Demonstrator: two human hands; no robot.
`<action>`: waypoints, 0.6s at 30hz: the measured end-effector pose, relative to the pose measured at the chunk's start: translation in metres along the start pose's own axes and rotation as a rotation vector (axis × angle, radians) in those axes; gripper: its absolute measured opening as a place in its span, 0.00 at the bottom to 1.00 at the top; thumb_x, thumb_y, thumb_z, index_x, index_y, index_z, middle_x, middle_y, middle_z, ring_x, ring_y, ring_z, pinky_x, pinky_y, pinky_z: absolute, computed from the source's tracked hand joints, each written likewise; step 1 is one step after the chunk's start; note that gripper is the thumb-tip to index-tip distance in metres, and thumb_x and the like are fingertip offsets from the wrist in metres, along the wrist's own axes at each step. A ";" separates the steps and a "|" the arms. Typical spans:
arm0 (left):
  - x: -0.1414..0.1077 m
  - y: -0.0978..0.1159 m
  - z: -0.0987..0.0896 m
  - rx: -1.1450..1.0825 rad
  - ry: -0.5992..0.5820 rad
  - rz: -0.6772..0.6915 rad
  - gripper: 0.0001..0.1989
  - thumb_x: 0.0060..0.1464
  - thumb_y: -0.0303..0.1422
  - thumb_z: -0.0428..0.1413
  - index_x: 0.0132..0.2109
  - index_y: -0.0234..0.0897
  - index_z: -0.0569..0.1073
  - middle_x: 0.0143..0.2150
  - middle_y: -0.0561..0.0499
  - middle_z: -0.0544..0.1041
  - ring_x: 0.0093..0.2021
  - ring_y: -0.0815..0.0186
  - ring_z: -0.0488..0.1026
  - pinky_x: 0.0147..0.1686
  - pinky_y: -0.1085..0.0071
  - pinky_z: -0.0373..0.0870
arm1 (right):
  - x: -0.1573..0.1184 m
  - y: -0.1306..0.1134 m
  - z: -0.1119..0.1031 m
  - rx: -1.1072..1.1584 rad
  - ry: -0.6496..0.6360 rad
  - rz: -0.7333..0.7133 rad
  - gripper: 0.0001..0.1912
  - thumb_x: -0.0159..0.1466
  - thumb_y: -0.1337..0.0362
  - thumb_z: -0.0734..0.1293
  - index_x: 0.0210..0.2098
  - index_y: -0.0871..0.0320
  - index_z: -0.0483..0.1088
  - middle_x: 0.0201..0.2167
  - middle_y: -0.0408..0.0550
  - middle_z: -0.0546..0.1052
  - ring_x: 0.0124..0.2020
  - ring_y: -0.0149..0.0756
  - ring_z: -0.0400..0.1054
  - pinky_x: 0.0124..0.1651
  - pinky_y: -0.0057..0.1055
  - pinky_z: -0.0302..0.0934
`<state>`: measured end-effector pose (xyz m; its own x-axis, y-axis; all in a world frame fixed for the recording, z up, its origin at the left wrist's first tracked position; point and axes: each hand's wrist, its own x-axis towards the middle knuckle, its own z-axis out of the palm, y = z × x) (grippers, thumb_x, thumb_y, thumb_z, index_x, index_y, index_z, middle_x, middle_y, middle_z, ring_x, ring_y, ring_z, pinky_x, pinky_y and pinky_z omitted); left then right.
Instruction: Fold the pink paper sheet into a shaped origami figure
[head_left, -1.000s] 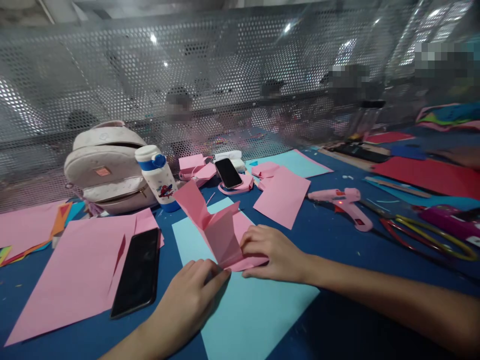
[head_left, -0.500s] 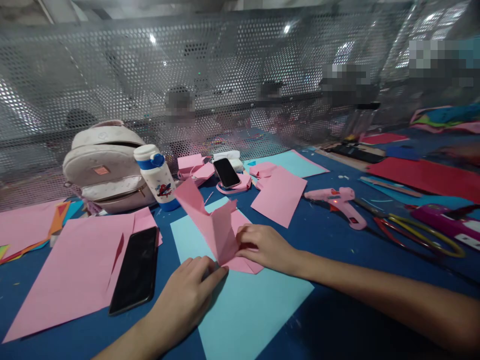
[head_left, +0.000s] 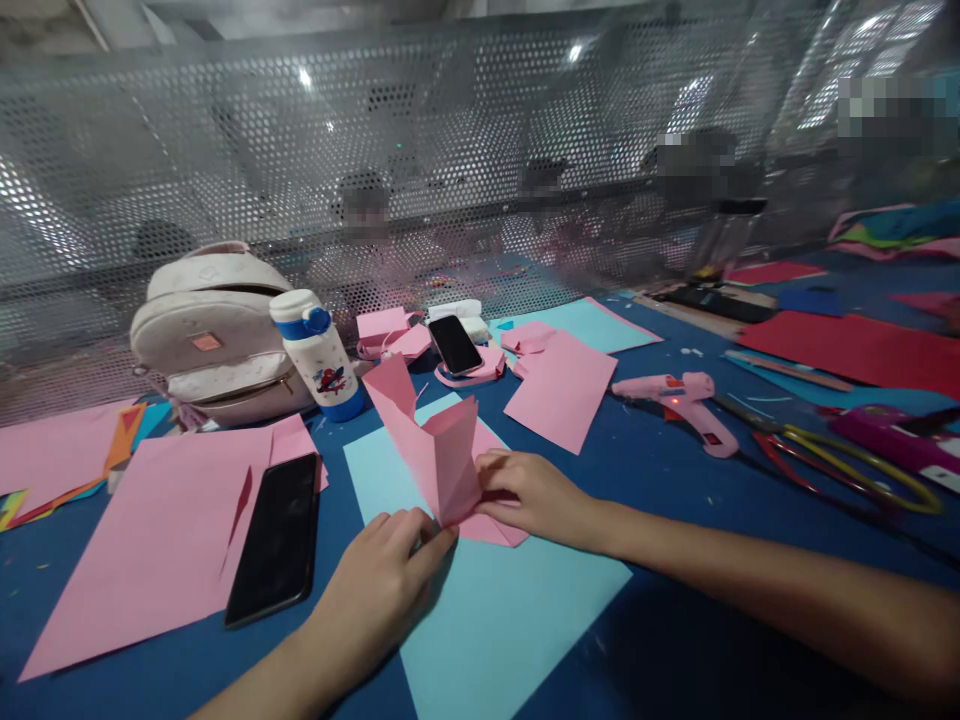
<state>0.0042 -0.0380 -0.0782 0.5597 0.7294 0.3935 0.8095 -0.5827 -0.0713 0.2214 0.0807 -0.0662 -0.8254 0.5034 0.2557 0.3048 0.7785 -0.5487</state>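
Observation:
A folded pink paper [head_left: 441, 450] stands partly upright on a light blue sheet [head_left: 517, 620], its flaps raised and spread apart. My left hand [head_left: 394, 570] is closed at its near bottom corner, the thumb tip touching the fold. From the right, my right hand [head_left: 536, 495] grips the lower part of the same paper, fingers curled and thumb on the flat pink flap beneath. The tips of several fingers are hidden behind the paper or the hands. A black phone [head_left: 274, 540] lies left of my left hand, partly over a large pink sheet [head_left: 150, 550].
A white backpack [head_left: 217, 330] and a water bottle [head_left: 319, 355] stand at the back left. On the right lie a pink glue gun [head_left: 686, 400], scissors [head_left: 847, 465] and red paper [head_left: 847, 345]. Behind rises a perforated metal screen [head_left: 450, 130]; a second phone [head_left: 454, 345] lies before it.
The folded paper's upright flaps have shifted slightly to the right and turned a little. Both hands keep nearly the same place. The whole view has shifted slightly.

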 end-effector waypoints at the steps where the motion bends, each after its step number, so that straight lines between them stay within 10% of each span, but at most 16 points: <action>1: 0.003 0.000 0.000 0.034 0.027 0.015 0.15 0.62 0.21 0.47 0.52 0.37 0.70 0.37 0.48 0.71 0.31 0.62 0.66 0.29 0.68 0.61 | 0.000 0.000 0.000 0.013 -0.002 0.010 0.05 0.61 0.70 0.68 0.36 0.58 0.76 0.39 0.46 0.78 0.41 0.35 0.72 0.41 0.28 0.63; 9: 0.028 0.001 -0.005 0.242 0.184 0.142 0.13 0.65 0.24 0.48 0.33 0.36 0.71 0.30 0.50 0.68 0.29 0.64 0.61 0.29 0.65 0.51 | -0.006 0.002 0.000 0.020 0.032 0.068 0.08 0.61 0.69 0.68 0.38 0.55 0.78 0.39 0.45 0.79 0.39 0.37 0.72 0.40 0.30 0.62; 18: 0.041 -0.009 0.004 0.065 0.286 -0.053 0.09 0.63 0.27 0.51 0.35 0.37 0.74 0.29 0.51 0.69 0.30 0.64 0.63 0.30 0.67 0.54 | -0.008 0.000 -0.005 0.150 0.058 0.107 0.07 0.62 0.66 0.66 0.30 0.61 0.76 0.29 0.48 0.77 0.29 0.34 0.67 0.33 0.28 0.58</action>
<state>0.0205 -0.0014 -0.0646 0.4508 0.6221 0.6401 0.8513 -0.5152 -0.0989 0.2304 0.0790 -0.0641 -0.7619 0.6044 0.2328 0.3114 0.6570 -0.6865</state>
